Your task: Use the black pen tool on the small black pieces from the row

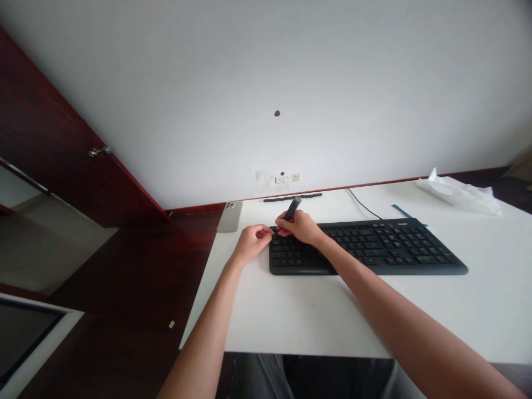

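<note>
Your keyboard [382, 244] lies flat on the white table [282, 316], running crosswise in front of you; take its middle as the centre of the clock. At its ten o'clock corner, your right hand [301, 226] is closed around a black tool [292, 208], gripped like a pen and tilted, its upper end showing above your fingers. The working end is hidden, so a slip there could scrape or press a neighbouring key before you notice. Your right forearm crosses above the keys; if it sags, it could press them or shove the keyboard sideways.

Your left hand [251, 243] is at the nine o'clock end, thumb and finger drawn close at the corner; I can't tell whether they pinch anything. If the tool skids that way, it could jab those fingertips.

Farther out, between nine and ten, the phone [230, 216] lies at the table's edge, and a careless leftward sweep could tip it off. The dark strip [293, 197] at ten, near the wall, could be bumped by a long reach. A tug on the cable [364, 204] at twelve could turn the keyboard, perhaps nudging the blue stick [401, 210] at one. The light, crumpled white bag [459, 195] at two might slide if brushed.
</note>
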The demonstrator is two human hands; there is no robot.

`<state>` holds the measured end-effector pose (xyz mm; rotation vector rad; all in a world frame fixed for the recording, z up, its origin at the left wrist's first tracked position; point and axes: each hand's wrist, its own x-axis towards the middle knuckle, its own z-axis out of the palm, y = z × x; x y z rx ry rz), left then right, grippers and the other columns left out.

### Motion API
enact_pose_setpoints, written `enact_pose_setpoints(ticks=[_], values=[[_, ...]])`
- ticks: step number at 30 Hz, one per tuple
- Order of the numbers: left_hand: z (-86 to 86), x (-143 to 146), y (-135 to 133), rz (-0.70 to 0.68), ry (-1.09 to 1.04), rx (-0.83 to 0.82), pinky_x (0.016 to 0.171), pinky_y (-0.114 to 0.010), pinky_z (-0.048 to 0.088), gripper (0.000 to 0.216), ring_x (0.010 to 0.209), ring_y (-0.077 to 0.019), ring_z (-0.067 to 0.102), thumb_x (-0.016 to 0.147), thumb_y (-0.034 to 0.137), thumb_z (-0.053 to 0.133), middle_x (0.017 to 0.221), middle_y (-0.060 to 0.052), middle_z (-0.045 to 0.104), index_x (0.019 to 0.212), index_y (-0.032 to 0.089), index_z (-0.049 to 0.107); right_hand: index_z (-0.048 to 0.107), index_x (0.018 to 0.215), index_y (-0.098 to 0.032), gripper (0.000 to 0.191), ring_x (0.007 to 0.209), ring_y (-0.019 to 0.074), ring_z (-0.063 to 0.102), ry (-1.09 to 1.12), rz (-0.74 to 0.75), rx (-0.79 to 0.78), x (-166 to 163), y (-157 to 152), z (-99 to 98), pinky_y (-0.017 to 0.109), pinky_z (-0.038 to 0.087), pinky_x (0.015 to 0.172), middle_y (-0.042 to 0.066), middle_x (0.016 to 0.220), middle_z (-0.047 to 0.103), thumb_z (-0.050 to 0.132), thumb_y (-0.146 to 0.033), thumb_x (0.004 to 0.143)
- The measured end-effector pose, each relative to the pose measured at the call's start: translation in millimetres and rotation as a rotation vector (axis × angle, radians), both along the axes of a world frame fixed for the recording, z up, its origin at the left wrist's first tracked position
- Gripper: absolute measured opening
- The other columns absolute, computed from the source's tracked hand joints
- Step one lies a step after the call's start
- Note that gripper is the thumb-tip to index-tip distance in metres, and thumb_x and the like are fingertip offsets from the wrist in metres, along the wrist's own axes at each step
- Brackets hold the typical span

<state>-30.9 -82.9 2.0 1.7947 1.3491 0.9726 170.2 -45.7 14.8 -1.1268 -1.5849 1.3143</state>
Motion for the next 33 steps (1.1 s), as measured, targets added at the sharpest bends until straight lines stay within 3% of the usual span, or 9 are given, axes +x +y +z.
enact_pose_setpoints(ticks=[12, 22, 33], values=[[-2.0, 0.1, 1.0, -0.008, -0.028, -0.001, 0.072, -0.025, 0.051, 0.016, 0.076, -0.0167, 0.067, 0.083, 0.023, 0.062, 0.083, -0.005, 0.075, 0.088, 0.016, 0.075, 0.074, 0.086, -0.015, 0.012, 0.077, 0.0212, 0.078, 0.026, -0.012, -0.020, 2.3, 1.7, 0.0, 0.030, 0.065, 0.074, 0.008, 0.080, 0.079, 0.073, -0.027, 0.085], [-8.3, -2.6, 4.2, -0.014, -0.031, 0.006, 0.073, -0.026, 0.052, 0.016, 0.077, -0.0172, 0.068, 0.084, 0.023, 0.062, 0.085, -0.006, 0.075, 0.089, 0.017, 0.075, 0.073, 0.079, -0.018, 0.011, 0.068, 0.0178, 0.073, -0.272, 0.045, 0.210, 10.9, -3.7, 13.4, 0.025, 0.056, 0.069, 0.002, 0.069, 0.075, 0.066, -0.025, 0.085], [-8.3, -3.4, 4.7, -0.021, -0.033, -0.001, 0.074, -0.027, 0.052, 0.015, 0.077, -0.0175, 0.068, 0.085, 0.025, 0.063, 0.085, -0.006, 0.075, 0.089, 0.017, 0.075, 0.072, 0.071, -0.018, 0.018, 0.063, 0.0183, 0.069, -0.379, 0.042, 0.248, 8.8, -7.4, 21.6, 0.026, 0.052, 0.065, 0.004, 0.065, 0.073, 0.063, -0.025, 0.086]])
